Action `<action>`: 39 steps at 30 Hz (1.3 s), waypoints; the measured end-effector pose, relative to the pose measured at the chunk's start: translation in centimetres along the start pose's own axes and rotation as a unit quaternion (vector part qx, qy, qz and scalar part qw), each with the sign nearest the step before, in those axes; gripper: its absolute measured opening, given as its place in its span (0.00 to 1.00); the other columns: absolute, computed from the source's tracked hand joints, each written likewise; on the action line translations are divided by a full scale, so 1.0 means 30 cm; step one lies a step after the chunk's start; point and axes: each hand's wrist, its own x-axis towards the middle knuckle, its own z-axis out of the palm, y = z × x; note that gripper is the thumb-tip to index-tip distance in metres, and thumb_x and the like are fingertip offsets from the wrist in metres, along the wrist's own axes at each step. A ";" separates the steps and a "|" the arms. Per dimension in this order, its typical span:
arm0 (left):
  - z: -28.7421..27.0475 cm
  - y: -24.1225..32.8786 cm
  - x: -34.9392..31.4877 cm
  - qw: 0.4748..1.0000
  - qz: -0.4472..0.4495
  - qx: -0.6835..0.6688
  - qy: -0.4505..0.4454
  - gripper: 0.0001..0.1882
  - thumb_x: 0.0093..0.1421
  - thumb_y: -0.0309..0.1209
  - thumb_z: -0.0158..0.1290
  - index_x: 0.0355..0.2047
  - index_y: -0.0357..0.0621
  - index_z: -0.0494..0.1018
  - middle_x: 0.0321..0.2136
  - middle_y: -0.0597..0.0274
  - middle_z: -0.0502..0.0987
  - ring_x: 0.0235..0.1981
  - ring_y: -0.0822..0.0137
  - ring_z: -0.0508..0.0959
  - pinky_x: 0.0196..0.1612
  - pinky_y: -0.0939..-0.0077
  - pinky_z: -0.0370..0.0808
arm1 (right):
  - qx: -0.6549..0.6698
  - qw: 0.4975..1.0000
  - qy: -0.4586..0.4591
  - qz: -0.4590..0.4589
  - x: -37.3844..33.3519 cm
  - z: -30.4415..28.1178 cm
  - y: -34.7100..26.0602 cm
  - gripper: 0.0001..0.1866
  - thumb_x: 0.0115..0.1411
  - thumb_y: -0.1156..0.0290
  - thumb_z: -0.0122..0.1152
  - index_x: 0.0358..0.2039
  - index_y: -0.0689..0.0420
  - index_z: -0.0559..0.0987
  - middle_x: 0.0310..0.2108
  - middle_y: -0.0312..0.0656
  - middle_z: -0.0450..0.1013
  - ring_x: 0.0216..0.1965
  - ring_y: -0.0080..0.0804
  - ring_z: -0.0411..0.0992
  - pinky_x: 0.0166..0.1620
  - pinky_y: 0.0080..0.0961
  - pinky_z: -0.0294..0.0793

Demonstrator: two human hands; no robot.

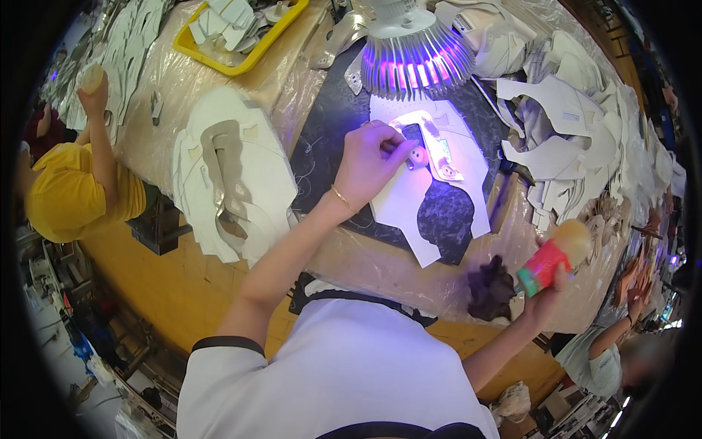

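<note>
My left hand (373, 157) is closed in a pinch on a small pale piece (417, 156) with dark spots. It is held over a white cut shoe-upper piece (398, 201), which lies on a dark marbled board (322, 139). A smaller white panel (436, 146) on the upper glows in purple light. At the right, my right hand (545, 296) grips a red-and-green tool with a rounded tan end (552, 256), raised near the table's front edge. Its exact kind is unclear. A dark crumpled cloth (491, 289) is just left of that hand.
A finned lamp (417, 58) hangs low over the board. White upper pieces (227, 168) are stacked at the left, and more (578, 132) at the right. A yellow tray (241, 66) of pieces sits at the far left. A co-worker in yellow (69, 190) is beside the table.
</note>
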 end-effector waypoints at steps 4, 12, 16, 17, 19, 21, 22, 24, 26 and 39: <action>0.002 0.003 0.007 1.000 0.002 0.012 0.006 0.08 0.57 0.26 0.64 0.31 0.32 0.79 0.30 0.59 0.79 0.27 0.74 0.81 0.30 0.82 0.79 | -0.058 0.990 -0.025 -0.123 0.054 0.132 -0.016 0.40 0.54 0.61 0.68 0.63 0.62 0.62 0.53 0.49 0.69 0.51 0.35 0.71 0.54 0.32 0.71; 0.116 0.153 -0.229 0.939 0.303 0.164 -0.021 0.31 0.51 0.36 0.67 0.54 0.42 0.71 0.43 0.54 0.75 0.39 0.57 0.80 0.43 0.65 0.77 | -0.244 0.962 0.070 -0.100 -0.068 0.132 -0.034 0.40 0.49 0.67 0.72 0.61 0.60 0.63 0.51 0.43 0.68 0.49 0.32 0.69 0.54 0.30 0.69; 0.325 0.211 -0.431 0.931 0.165 0.048 -0.323 0.29 0.52 0.41 0.64 0.51 0.41 0.71 0.43 0.57 0.75 0.39 0.54 0.79 0.41 0.60 0.76 | -0.167 0.968 0.146 -0.118 -0.095 0.064 0.012 0.36 0.53 0.69 0.69 0.60 0.62 0.64 0.47 0.46 0.71 0.46 0.33 0.73 0.50 0.31 0.73; 0.380 0.194 -0.442 0.911 0.171 0.073 -0.367 0.26 0.53 0.40 0.62 0.48 0.41 0.72 0.42 0.56 0.75 0.39 0.54 0.80 0.41 0.62 0.77 | -0.139 0.971 0.159 -0.112 -0.103 0.046 0.020 0.36 0.53 0.71 0.70 0.59 0.62 0.65 0.47 0.44 0.71 0.46 0.31 0.72 0.51 0.31 0.72; 0.460 0.156 -0.462 0.855 0.169 0.147 -0.468 0.20 0.54 0.37 0.60 0.44 0.40 0.72 0.40 0.56 0.76 0.39 0.54 0.80 0.40 0.64 0.78 | -0.148 0.954 0.214 -0.148 -0.108 0.008 0.024 0.34 0.52 0.71 0.71 0.58 0.61 0.67 0.47 0.42 0.71 0.45 0.30 0.72 0.51 0.32 0.73; 0.497 0.125 -0.488 0.832 0.210 0.196 -0.474 0.15 0.55 0.33 0.58 0.40 0.40 0.72 0.38 0.53 0.76 0.38 0.54 0.81 0.38 0.65 0.79 | -0.228 0.903 0.287 -0.226 -0.097 -0.045 -0.006 0.31 0.52 0.69 0.71 0.55 0.61 0.69 0.47 0.42 0.72 0.44 0.31 0.73 0.49 0.33 0.74; 0.508 0.115 -0.495 0.824 0.233 0.217 -0.469 0.13 0.55 0.32 0.56 0.38 0.39 0.71 0.38 0.52 0.76 0.37 0.54 0.81 0.37 0.65 0.79 | -0.175 0.917 0.278 -0.225 -0.095 -0.095 -0.074 0.30 0.53 0.65 0.70 0.54 0.61 0.70 0.46 0.43 0.72 0.44 0.32 0.73 0.47 0.32 0.76; 0.525 0.121 -0.508 0.828 0.261 0.215 -0.448 0.12 0.55 0.30 0.56 0.38 0.39 0.71 0.37 0.51 0.76 0.37 0.55 0.82 0.36 0.65 0.80 | -0.077 0.884 0.345 -0.307 -0.096 -0.161 -0.165 0.28 0.56 0.59 0.65 0.53 0.61 0.71 0.43 0.45 0.74 0.40 0.33 0.75 0.40 0.29 0.80; 0.549 0.164 -0.514 0.839 0.251 0.199 -0.440 0.15 0.55 0.30 0.55 0.43 0.38 0.70 0.37 0.51 0.76 0.37 0.55 0.82 0.36 0.64 0.80 | 0.058 0.898 0.278 -0.336 -0.120 -0.202 -0.261 0.31 0.56 0.58 0.65 0.55 0.62 0.69 0.44 0.47 0.73 0.40 0.35 0.75 0.38 0.28 0.80; 0.020 0.144 -0.308 0.935 0.237 0.201 -0.169 0.25 0.53 0.46 0.64 0.44 0.45 0.74 0.44 0.56 0.74 0.38 0.56 0.79 0.37 0.64 0.76 | 0.251 0.963 0.049 -0.084 0.022 0.302 -0.009 0.39 0.58 0.52 0.62 0.61 0.64 0.60 0.46 0.58 0.65 0.39 0.37 0.68 0.30 0.23 0.76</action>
